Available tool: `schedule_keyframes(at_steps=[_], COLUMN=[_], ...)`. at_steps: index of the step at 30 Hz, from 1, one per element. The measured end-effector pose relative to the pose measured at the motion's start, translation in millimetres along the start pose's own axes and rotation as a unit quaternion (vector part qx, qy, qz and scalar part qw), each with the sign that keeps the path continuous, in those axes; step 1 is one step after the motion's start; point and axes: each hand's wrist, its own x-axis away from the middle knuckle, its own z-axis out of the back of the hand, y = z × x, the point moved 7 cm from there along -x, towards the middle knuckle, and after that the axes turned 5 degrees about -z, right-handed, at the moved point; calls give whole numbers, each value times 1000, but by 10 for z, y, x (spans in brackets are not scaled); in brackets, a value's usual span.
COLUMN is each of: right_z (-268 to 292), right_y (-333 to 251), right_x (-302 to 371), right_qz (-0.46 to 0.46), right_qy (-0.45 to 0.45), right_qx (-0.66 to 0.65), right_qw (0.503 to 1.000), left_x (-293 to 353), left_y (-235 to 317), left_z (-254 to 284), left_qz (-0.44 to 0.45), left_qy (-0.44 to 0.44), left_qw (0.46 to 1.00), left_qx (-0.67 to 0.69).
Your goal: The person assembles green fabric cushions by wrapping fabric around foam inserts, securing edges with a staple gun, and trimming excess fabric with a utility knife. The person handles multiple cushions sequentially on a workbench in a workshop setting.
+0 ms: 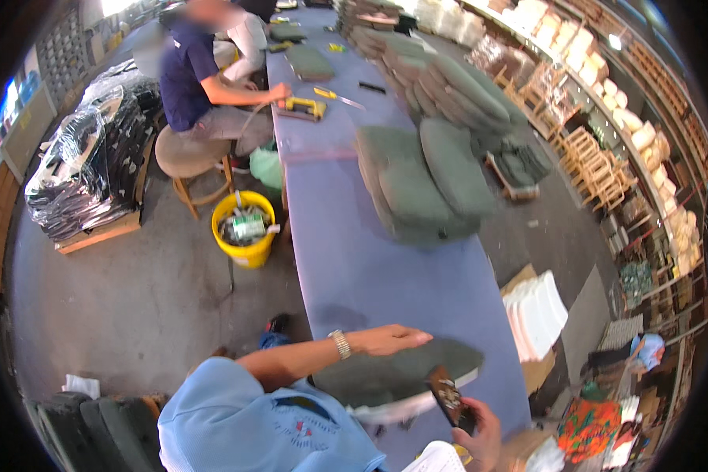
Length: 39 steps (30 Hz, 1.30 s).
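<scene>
A dark green padded cushion (397, 370) with a pale edge lies at the near end of the long blue-covered table (354, 267). Over its far edge reaches my left hand (387, 339), fingers stretched out and holding nothing; whether it touches the fabric I cannot tell. At the cushion's right end my right hand (484, 440) is closed around the lower end of a dark brown, flat, block-like tool (448, 397). Small light marks or bits show on that tool, and its exact kind cannot be made out.
Stacked green cushions (425, 181) stand farther along the table, near a yellow-handled screwdriver-like tool (326, 94). A seated person (193, 79) works at the left side. A yellow bucket (245, 253) stands on the floor beside the table; white curved pieces (539, 311) lie at the right.
</scene>
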Motion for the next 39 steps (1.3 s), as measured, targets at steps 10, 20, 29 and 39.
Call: schedule_keyframes(at_steps=[10,20,29,39], right_z=[-2310,-2655,-1589,-1864], right_y=[-1456,-1871,-264,508], right_x=[-3325,-4433,-3206,-2710], right_qz=[15,-2,-172,-214], right_qy=[-339,-150,65,180], right_qx=[-17,15,141,14], right_qw=[940,989,973,960], left_x=[1516,1992,1512,1303], left_y=[189,-806,-1105,-1211], left_z=[2597,4011,6446,7411], left_qz=[-14,123,154,353], left_qy=[137,478,612,579], left_qw=[989,820,732,700], left_qx=[56,289,257,-224])
